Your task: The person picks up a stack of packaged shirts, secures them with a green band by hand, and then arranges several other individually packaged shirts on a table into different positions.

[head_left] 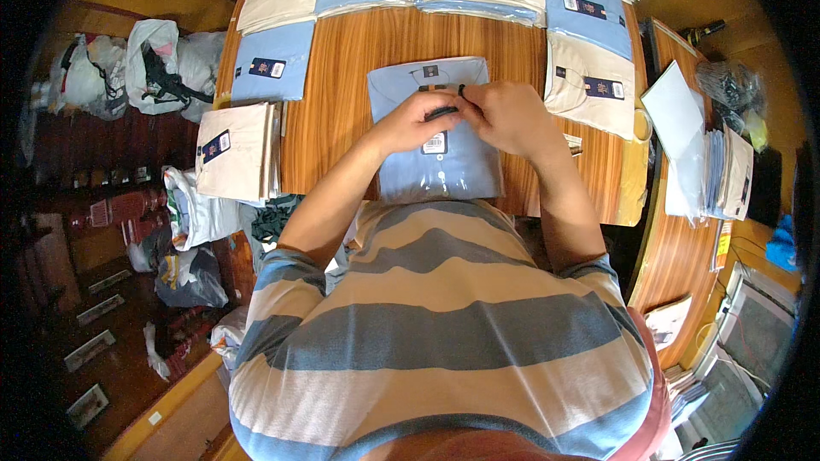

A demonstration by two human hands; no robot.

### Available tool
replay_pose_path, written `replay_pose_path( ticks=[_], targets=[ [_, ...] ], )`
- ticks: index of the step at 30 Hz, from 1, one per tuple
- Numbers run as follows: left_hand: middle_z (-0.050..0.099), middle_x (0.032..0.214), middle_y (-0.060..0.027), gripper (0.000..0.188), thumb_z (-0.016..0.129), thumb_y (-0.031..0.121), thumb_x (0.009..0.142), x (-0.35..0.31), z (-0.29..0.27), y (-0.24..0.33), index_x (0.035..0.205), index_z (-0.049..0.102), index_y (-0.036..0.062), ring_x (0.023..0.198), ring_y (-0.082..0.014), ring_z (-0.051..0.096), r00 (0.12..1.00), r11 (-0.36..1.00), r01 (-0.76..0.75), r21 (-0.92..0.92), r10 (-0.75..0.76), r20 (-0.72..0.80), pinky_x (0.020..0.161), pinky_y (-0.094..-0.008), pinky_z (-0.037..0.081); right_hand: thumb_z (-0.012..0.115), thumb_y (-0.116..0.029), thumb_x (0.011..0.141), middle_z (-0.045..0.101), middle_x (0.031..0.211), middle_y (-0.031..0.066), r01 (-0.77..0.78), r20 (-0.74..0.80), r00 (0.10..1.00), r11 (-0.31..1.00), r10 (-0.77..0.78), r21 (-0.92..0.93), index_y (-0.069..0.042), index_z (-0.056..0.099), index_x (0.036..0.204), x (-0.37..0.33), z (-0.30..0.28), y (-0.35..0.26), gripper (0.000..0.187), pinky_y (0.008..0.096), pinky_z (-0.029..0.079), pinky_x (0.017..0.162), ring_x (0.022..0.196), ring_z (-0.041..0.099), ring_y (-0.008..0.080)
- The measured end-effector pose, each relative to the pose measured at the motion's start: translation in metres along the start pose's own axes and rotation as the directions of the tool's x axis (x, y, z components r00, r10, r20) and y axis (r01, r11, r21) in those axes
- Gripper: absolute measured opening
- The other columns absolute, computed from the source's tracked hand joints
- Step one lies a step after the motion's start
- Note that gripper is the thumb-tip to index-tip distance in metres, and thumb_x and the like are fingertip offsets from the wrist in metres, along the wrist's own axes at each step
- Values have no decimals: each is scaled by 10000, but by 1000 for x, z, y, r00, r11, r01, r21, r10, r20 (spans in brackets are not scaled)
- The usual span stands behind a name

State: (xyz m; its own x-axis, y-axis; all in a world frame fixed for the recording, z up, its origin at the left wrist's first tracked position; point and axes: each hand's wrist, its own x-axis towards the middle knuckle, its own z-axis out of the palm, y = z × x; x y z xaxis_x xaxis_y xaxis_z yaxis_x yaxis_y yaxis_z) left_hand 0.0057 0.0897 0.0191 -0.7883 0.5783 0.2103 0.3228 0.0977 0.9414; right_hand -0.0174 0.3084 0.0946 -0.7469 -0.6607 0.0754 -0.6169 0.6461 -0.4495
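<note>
A folded light-blue shirt [397, 175] in clear glossy wrapping lies at the near edge of the table, right in front of me. On it are a small dark neck label [430, 72] and a dark hang tag with a white sticker [435, 143]. Both hands meet above the shirt's upper half. My left hand [406, 126] is closed, fingers curled by a small slim black object [442, 112] whose kind I cannot make out. Closed in a pinch beside it, my right hand [511, 119] has something dark at its fingertips, mostly hidden.
Folded cream and blue shirts with dark tags line the table's [342, 60] far side, including a blue one [295, 51] at left. A cream stack [239, 154] sits at the left edge. Plastic bags [158, 60] lie further left. More wrapped shirts [730, 172] rest on a right-hand side table.
</note>
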Motion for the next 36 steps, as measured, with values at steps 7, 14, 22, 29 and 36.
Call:
replay_pose_path(
  ticks=[7, 14, 22, 29, 36],
  targets=[
    [651, 924, -36, 320, 391, 184, 1119, 8, -8, -11, 1409, 444, 62, 543, -67, 414, 931, 776, 308, -551, -365, 6, 484, -215, 303, 578, -362, 987, 708, 759, 195, -91, -8, 996, 994, 91, -59, -62, 706, 886, 0, -3, 0, 341, 547, 559, 667, 734, 703, 423],
    [654, 816, -16, 224, 525, 148, 1082, 20, -6, 6, 1287, 566, 67, 533, -45, 457, 922, 850, 377, -368, -309, 232, 451, -223, 289, 584, -335, 993, 719, 872, 161, -48, -82, 996, 997, 44, -54, -89, 665, 976, 8, 10, 0, 259, 509, 572, 657, 795, 714, 400],
    [579, 703, 62, 199, 585, 198, 1069, 16, -10, -25, 1029, 752, 100, 519, -8, 356, 879, 855, 476, -208, -457, 135, 452, -223, 266, 763, -265, 912, 707, 866, 143, 21, -335, 938, 948, 92, 318, -47, 694, 994, -12, 30, -2, 243, 446, 569, 655, 753, 718, 329],
    [793, 1031, -62, 293, 642, 259, 1048, 13, 11, -13, 1237, 751, 64, 838, -59, 647, 960, 963, 266, -38, -268, -85, 747, -269, 536, 780, -224, 938, 738, 849, 73, -256, -37, 931, 723, 362, 641, 1, 731, 1107, -56, 67, 16, 286, 281, 467, 578, 644, 574, 94],
    [785, 1077, -125, 280, 654, 63, 969, 6, 14, 11, 1229, 755, 94, 947, -99, 715, 952, 938, 296, 180, -274, -137, 828, -276, 548, 752, -177, 964, 704, 837, 11, -221, -6, 945, 653, 326, 725, -12, 747, 1070, -55, 76, 27, 197, 258, 451, 616, 682, 548, 77]
  ],
)
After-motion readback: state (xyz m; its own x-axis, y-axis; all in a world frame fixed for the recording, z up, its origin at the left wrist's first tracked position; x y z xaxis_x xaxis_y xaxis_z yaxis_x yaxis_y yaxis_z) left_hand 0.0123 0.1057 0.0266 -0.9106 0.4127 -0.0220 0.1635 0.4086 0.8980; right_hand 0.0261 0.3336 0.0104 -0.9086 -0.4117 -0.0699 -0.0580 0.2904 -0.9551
